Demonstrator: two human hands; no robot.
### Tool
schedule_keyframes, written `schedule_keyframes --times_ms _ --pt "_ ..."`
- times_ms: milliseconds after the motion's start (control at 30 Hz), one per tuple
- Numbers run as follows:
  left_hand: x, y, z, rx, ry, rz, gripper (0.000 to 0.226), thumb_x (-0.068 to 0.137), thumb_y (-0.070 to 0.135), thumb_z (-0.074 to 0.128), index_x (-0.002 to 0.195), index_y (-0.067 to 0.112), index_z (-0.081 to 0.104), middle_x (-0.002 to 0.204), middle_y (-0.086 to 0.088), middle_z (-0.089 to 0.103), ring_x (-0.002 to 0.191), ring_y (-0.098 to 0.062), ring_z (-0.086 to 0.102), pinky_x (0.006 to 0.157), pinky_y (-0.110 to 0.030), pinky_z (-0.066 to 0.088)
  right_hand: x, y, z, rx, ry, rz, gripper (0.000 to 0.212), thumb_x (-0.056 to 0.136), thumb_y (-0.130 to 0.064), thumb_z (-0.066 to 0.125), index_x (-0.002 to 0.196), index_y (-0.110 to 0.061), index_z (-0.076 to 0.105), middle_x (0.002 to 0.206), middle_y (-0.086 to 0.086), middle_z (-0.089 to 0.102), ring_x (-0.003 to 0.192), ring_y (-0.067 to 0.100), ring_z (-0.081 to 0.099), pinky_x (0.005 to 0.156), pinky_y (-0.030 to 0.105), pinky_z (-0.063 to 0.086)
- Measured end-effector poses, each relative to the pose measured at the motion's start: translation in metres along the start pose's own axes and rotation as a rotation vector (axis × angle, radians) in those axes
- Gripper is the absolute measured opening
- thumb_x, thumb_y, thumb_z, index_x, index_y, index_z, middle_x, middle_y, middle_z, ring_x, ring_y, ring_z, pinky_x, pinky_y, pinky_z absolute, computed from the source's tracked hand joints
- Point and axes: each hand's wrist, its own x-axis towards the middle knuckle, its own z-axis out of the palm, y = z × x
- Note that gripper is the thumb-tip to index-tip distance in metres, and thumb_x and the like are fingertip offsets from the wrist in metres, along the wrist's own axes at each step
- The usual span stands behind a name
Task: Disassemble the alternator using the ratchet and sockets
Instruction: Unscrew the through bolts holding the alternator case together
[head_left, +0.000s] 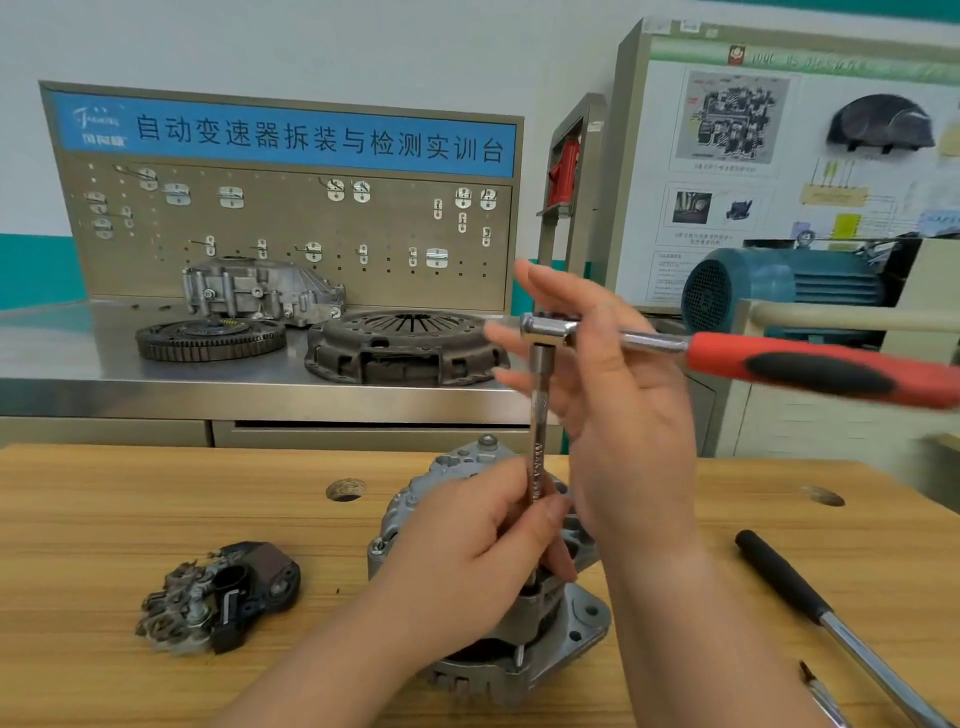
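Observation:
The grey alternator (582, 618) stands on the wooden bench (130, 519), partly hidden by my hands. A long chrome extension (540, 395) rises straight up from it to the head of the ratchet (545, 330), whose red and black handle (821, 371) sticks out to the right, blurred. My left hand (467, 551) grips the lower part of the extension just above the alternator. My right hand (618, 395) is up by the ratchet head with its fingers stretched out straight, and the chrome shaft runs across them. The socket end is hidden behind my left hand.
A removed black and metal alternator part (223, 592) lies at the left of the bench. A black-handled bar (795, 587) lies at the right. Behind, a steel table (78, 358) holds a flywheel (208, 338), a clutch cover (405, 343) and a housing (260, 291). A blue motor (779, 280) stands far right.

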Motion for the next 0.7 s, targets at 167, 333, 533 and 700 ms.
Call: schedule_keyframes --times_ms 167,333,533,700 --pt "-0.001 0.001 -0.003 -0.013 -0.021 0.046 0.031 0.088 0.049 0.039 0.083 0.027 0.061 0.073 0.021 0.072 0.065 -0.019 0.065 0.065 -0.04 0.05 0.008 0.0 -0.007 0.64 -0.15 0.503 0.048 0.084 -0.047 0.045 0.109 -0.012 0.068 0.099 0.007 0.076 0.077 0.026 0.075 0.072 0.036 0.06" --pt "-0.002 -0.006 0.002 -0.082 0.003 -0.038 0.024 0.083 0.055 0.041 0.087 0.04 0.059 0.075 0.012 0.074 0.074 -0.031 0.07 0.074 -0.053 0.056 0.003 -0.004 -0.007 0.002 -0.023 0.018 0.027 0.086 -0.041 0.058 0.108 -0.033 0.071 0.107 -0.004 0.073 0.094 0.014 0.07 0.082 0.033 0.057" --pt "0.004 -0.007 0.005 0.034 0.043 0.007 0.016 0.086 0.055 0.04 0.084 0.05 0.055 0.071 0.021 0.069 0.066 -0.009 0.066 0.057 -0.026 0.051 0.0 0.0 -0.006 -0.437 -0.001 -0.315 0.028 0.095 -0.032 0.051 0.121 -0.028 0.06 0.116 -0.021 0.064 0.108 0.002 0.064 0.092 0.027 0.052" --pt "0.0 -0.003 0.0 -0.045 0.011 0.039 0.032 0.089 0.051 0.038 0.083 0.028 0.06 0.069 0.015 0.071 0.066 -0.022 0.066 0.067 -0.045 0.051 0.006 0.002 -0.005 0.538 -0.083 0.428 0.05 0.089 -0.049 0.039 0.116 -0.014 0.063 0.104 0.004 0.075 0.076 0.023 0.074 0.065 0.03 0.059"
